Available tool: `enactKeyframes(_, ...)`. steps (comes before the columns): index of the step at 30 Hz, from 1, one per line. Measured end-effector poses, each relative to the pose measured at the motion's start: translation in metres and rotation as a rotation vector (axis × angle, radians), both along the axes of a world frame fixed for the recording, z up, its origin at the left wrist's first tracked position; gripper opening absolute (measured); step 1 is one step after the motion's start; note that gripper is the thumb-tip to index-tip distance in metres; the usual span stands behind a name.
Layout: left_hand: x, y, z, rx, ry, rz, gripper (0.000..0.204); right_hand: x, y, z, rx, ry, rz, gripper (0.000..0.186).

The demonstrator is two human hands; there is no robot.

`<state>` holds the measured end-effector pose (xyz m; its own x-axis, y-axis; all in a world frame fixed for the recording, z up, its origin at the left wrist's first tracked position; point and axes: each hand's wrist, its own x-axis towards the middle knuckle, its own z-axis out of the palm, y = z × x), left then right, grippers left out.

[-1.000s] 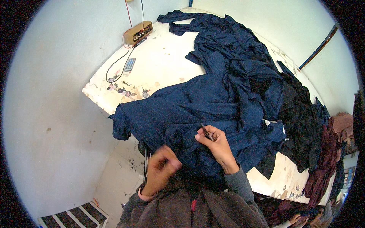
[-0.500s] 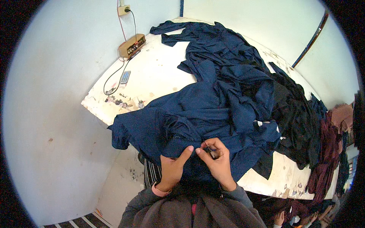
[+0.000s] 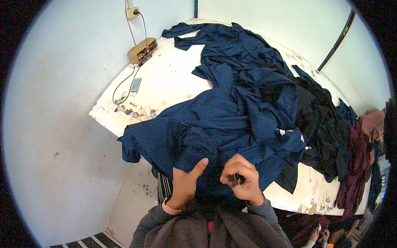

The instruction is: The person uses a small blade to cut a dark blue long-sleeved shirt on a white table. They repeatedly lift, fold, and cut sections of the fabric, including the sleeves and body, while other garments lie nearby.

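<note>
A navy blue garment [image 3: 215, 124] lies spread over the near edge of a white table [image 3: 173, 87] and hangs toward me. My left hand [image 3: 184, 186] grips a fold of this garment at its near edge, thumb raised. Close beside it, my right hand [image 3: 242, 180] is closed around a small dark tool [image 3: 235, 179] held against the same cloth. Both hands sit just above my grey sleeves.
More navy garments [image 3: 231, 45] are heaped along the table's far side, with black clothes [image 3: 322, 124] and maroon ones [image 3: 359, 165] piled at the right. A wooden box with cables [image 3: 142, 49] and a small remote [image 3: 135, 84] lie at the far left. Blue walls close in.
My left hand has come up from below and taken hold of the navy cloth next to my right hand. Both hands have drawn closer to my body.
</note>
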<state>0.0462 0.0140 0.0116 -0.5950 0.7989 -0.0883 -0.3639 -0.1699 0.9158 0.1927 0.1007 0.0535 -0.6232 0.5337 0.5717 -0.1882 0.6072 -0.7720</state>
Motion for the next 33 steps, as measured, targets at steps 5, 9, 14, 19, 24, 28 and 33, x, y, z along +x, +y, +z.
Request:
enactKeyframes(5, -0.008, -0.002, 0.009, -0.063, -0.136, -0.001, 0.016, 0.012, 0.0, 0.006, 0.001, -0.012, 0.02, 0.019)
enactKeyframes(9, -0.002, 0.0, 0.014, -0.001, -0.194, -0.006, 0.018, -0.003, 0.001, 0.017, 0.175, -0.206, -0.396, 0.024)
enactKeyframes(14, -0.005, -0.005, 0.009, 0.012, -0.102, -0.058, 0.018, -0.004, 0.009, 0.011, 0.376, -0.279, -0.413, 0.018)
enactKeyframes(19, -0.005, -0.005, 0.017, 0.022, 0.0, -0.072, 0.016, -0.008, 0.006, 0.008, 0.433, -0.332, -0.441, 0.016)
enactKeyframes(24, -0.005, -0.004, 0.018, 0.052, 0.022, -0.084, 0.016, -0.013, 0.005, 0.01, 0.411, -0.319, -0.46, 0.015)
enactKeyframes(28, -0.006, -0.002, 0.014, 0.044, 0.095, -0.095, 0.017, -0.014, 0.009, 0.003, 0.41, -0.28, -0.444, 0.015)
enactKeyframes(33, -0.001, 0.001, 0.007, 0.09, 0.114, -0.029, 0.022, -0.014, 0.013, -0.006, 0.381, -0.217, -0.434, 0.015)
